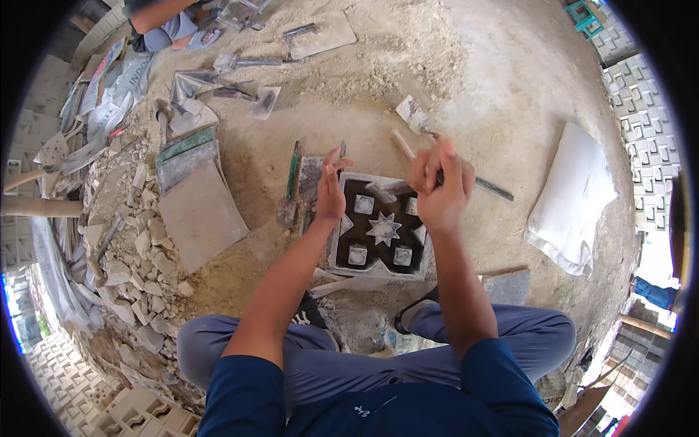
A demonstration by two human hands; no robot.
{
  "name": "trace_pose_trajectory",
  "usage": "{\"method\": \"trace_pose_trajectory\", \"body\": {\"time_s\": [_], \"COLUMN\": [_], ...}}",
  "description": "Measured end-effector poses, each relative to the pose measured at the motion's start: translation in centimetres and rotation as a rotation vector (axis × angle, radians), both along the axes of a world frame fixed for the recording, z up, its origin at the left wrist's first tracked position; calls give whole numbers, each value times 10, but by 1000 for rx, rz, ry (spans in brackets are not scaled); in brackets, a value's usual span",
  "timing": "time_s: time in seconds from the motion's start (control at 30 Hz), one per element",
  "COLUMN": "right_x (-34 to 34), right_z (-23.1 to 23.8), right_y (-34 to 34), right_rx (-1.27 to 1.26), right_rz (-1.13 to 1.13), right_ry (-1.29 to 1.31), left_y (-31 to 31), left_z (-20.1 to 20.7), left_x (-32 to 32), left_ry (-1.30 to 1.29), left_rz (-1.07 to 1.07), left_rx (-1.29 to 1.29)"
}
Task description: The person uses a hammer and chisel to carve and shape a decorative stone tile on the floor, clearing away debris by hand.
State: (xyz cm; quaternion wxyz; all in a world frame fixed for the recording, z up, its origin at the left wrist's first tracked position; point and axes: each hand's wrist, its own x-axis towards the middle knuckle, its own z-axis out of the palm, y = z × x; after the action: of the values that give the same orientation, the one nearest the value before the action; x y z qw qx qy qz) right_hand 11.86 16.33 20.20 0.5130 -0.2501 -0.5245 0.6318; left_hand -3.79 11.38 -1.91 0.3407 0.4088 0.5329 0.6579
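Observation:
A square mold point(419, 274) with a pale rim lies on the ground in front of me. Dark cavities surround its pale star-shaped centre and small square blocks. My left hand point(331, 195) is at the mold's left edge, fingers stretched out and nothing gripped. Over the far right corner, my right hand point(445, 186) is closed in a fist around a tool handle. A dusty grey tool end point(382, 191) reaches over the far part of the mold, seemingly from that fist; its kind is unclear. Behind the right hand lie a pale wooden handle point(402, 144) and a dark metal bar point(494, 189).
Left of the mold are a green-edged tool point(293, 171), flat boards point(200, 226) and stone rubble point(145, 269). Several trowels point(266, 102) lie farther off, near another person's leg point(175, 33). A folded white sack point(571, 200) lies right; a grey slab point(507, 286) is by my knee.

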Motion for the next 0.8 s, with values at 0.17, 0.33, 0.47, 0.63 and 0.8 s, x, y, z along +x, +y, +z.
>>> {"method": "trace_pose_trajectory", "body": {"time_s": [0.17,0.33,0.47,0.63,0.8], "right_x": [20,34,42,51,44], "right_z": [-1,6,13,35,25], "right_y": [-15,-23,-34,-41,-29], "right_rx": [72,-38,-62,-32,-60], "right_rz": [-287,-384,-450,-585,-654], "right_ry": [98,151,203,324,339], "left_y": [3,-1,-1,-2,-5], "left_z": [0,0,2,10,15], "left_x": [2,1,1,3,2], "left_ry": [24,53,66,160,318], "left_rz": [-5,-6,1,24,3], "left_rx": [-28,-45,-55,-82,-71]}}
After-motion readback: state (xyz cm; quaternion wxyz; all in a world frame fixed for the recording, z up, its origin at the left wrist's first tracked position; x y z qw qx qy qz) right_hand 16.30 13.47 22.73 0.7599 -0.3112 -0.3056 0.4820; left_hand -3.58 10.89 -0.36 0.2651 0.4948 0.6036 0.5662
